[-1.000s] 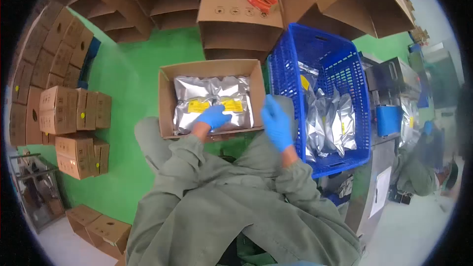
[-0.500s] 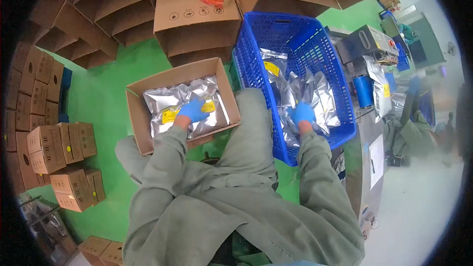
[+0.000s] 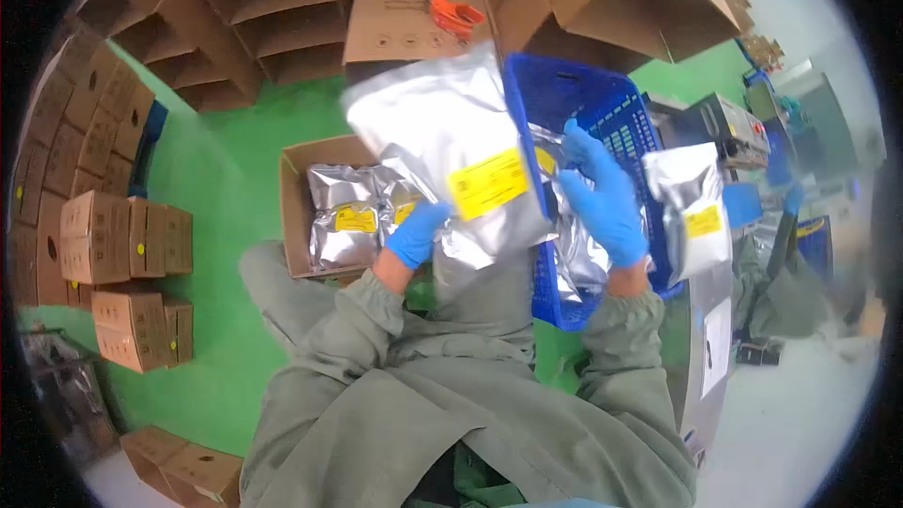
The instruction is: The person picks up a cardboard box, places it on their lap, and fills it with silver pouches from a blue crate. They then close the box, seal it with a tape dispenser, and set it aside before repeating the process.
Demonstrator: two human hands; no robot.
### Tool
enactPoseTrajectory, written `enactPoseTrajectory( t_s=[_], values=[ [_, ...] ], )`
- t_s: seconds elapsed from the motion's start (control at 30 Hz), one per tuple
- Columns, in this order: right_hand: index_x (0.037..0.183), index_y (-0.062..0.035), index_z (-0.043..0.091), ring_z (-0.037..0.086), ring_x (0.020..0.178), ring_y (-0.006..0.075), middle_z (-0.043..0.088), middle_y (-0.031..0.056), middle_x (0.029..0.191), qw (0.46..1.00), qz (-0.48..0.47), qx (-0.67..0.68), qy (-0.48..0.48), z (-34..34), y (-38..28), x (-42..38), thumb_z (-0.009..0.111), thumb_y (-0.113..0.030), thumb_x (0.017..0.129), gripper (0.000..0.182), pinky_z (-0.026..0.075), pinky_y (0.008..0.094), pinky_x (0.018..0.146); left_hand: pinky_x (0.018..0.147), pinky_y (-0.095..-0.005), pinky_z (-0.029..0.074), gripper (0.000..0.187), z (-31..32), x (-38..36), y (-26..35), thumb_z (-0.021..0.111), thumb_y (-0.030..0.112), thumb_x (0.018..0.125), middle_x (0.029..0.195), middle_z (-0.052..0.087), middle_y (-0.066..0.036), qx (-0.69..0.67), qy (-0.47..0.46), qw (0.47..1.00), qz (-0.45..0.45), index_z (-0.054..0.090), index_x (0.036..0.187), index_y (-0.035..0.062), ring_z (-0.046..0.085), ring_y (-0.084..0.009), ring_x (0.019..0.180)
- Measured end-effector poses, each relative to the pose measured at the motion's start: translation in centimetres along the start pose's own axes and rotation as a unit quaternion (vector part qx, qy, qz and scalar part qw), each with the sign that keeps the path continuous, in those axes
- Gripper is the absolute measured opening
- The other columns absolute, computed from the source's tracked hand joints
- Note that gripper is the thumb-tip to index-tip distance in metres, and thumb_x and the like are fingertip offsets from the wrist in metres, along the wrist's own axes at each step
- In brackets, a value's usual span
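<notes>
A large silver foil pouch (image 3: 423,122) with a yellow label is raised in front of me, tilted and slightly blurred. My left hand (image 3: 417,236), in a blue glove, is closed on its lower left edge. To the pouch's right, my right hand (image 3: 607,198) is open above the blue plastic crate (image 3: 658,235), thumb and fingers apart. More silver pouches (image 3: 576,259) lie in the crate, partly hidden by that hand. At the left, the open cardboard box (image 3: 296,212) contains several silver pouches (image 3: 343,237) with yellow labels.
An orange tape dispenser (image 3: 455,15) rests on a carton (image 3: 395,33) ahead. Another silver pouch (image 3: 691,212) is beside the crate's right side. Stacked cartons (image 3: 94,235) stand left on the green floor (image 3: 221,301). A co-worker's sleeve (image 3: 785,282) shows at the far right.
Both hands have left the box and crate. The large pouch is now raised between them in my left hand, and my right hand has opened. The view has shifted slightly.
</notes>
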State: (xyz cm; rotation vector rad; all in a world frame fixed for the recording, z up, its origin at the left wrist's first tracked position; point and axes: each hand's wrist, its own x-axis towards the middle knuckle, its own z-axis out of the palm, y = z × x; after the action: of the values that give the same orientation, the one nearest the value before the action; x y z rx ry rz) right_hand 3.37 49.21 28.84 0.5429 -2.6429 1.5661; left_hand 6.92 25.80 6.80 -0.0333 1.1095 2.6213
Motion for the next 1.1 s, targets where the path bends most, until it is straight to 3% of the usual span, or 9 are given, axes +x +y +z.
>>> enactPoseTrajectory(
  t_s=[0.1,0.13,0.33,0.43,0.5,0.67,0.97,1.03,1.1],
  values=[
    [0.142,0.0040,0.035,0.047,0.125,0.0213,0.046,0.0182,0.139,0.980,-0.018,-0.034,-0.194,5.9,4.0,1.4,0.076,-0.022,0.077,0.081,0.032,0.0330,0.107,0.094,-0.0314,0.048,0.045,3.3,-3.0,4.9,0.066,0.011,0.082,0.116,0.063,-0.012,-0.118,0.067,0.989,0.062,0.055,0.123,-0.0057,0.060,-0.0214,0.106],
    [0.136,0.0031,0.046,0.053,0.115,0.0175,0.056,0.0133,0.129,0.930,0.107,0.194,-0.294,8.2,4.1,1.4,0.078,-0.020,0.075,0.072,0.039,0.0311,0.101,0.094,-0.0320,0.048,0.047,2.5,-3.7,5.4,0.066,0.011,0.082,0.117,0.062,-0.013,-0.097,0.085,0.989,0.077,0.054,0.124,-0.0057,0.060,-0.0220,0.107],
    [0.114,0.0009,0.065,0.061,0.089,0.0093,0.069,0.0045,0.100,0.919,0.053,0.139,-0.365,10.7,-0.7,5.9,0.080,-0.018,0.073,0.047,0.049,0.0266,0.082,0.097,-0.0381,0.047,0.035,-4.8,-8.0,6.4,0.060,0.016,0.089,0.112,0.064,-0.011,-0.251,0.114,0.937,0.216,0.057,0.119,-0.0010,0.060,-0.0253,0.108],
    [0.111,0.0011,0.066,0.062,0.088,0.0089,0.070,0.0046,0.099,0.878,0.022,0.028,-0.477,10.1,-3.4,10.5,0.081,-0.018,0.071,0.046,0.050,0.0264,0.080,0.094,-0.0361,0.049,0.025,-3.8,-10.3,9.3,0.057,0.014,0.093,0.106,0.064,-0.009,-0.160,0.186,0.910,0.334,0.058,0.114,0.0019,0.061,-0.0231,0.104],
    [0.106,-0.0001,0.069,0.064,0.085,0.0116,0.072,0.0065,0.094,0.841,0.056,-0.029,-0.538,11.7,-1.8,14.2,0.082,-0.021,0.067,0.046,0.051,0.0279,0.078,0.090,-0.0360,0.051,0.028,-3.8,-12.5,9.1,0.056,0.011,0.094,0.110,0.063,-0.009,0.027,0.261,0.943,0.204,0.054,0.120,0.0021,0.062,-0.0207,0.101],
    [0.116,-0.0085,0.062,0.063,0.100,0.0362,0.063,0.0197,0.111,0.741,-0.165,-0.524,-0.386,21.7,7.0,14.2,0.080,-0.040,0.065,0.062,0.052,0.0463,0.084,0.086,-0.0316,0.051,0.037,-3.0,-20.6,8.3,0.056,0.014,0.093,0.110,0.063,-0.012,-0.003,0.424,0.900,0.099,0.049,0.126,-0.0010,0.063,-0.0208,0.098],
    [0.143,-0.0213,0.039,0.043,0.126,0.0406,0.041,0.0227,0.140,0.856,-0.295,-0.316,-0.285,32.1,11.9,8.2,0.058,-0.055,0.082,0.072,0.037,0.0568,0.099,0.094,-0.0382,0.046,0.050,-9.6,-17.5,8.4,0.056,0.025,0.094,0.124,0.056,-0.021,0.385,0.528,0.730,0.202,0.044,0.131,-0.0067,0.059,-0.0295,0.109],
    [0.148,-0.0278,0.030,0.032,0.133,0.0438,0.026,0.0223,0.150,0.855,-0.248,-0.348,-0.294,33.2,14.6,5.7,0.058,-0.060,0.080,0.080,0.026,0.0636,0.103,0.088,-0.0430,0.050,0.044,-12.0,-15.0,7.7,0.056,0.026,0.091,0.110,0.062,-0.026,0.633,0.548,0.538,0.096,0.051,0.120,-0.0069,0.063,-0.0382,0.100],
    [0.148,-0.0301,0.030,0.020,0.139,0.0475,0.017,0.0240,0.154,0.827,-0.282,-0.346,-0.343,32.2,13.6,4.3,0.058,-0.062,0.079,0.081,0.016,0.0689,0.105,0.082,-0.0454,0.051,0.037,-10.9,-12.7,9.1,0.056,0.025,0.090,0.100,0.064,-0.027,0.623,0.556,0.549,-0.029,0.054,0.111,-0.0045,0.063,-0.0406,0.093]
  ],
)
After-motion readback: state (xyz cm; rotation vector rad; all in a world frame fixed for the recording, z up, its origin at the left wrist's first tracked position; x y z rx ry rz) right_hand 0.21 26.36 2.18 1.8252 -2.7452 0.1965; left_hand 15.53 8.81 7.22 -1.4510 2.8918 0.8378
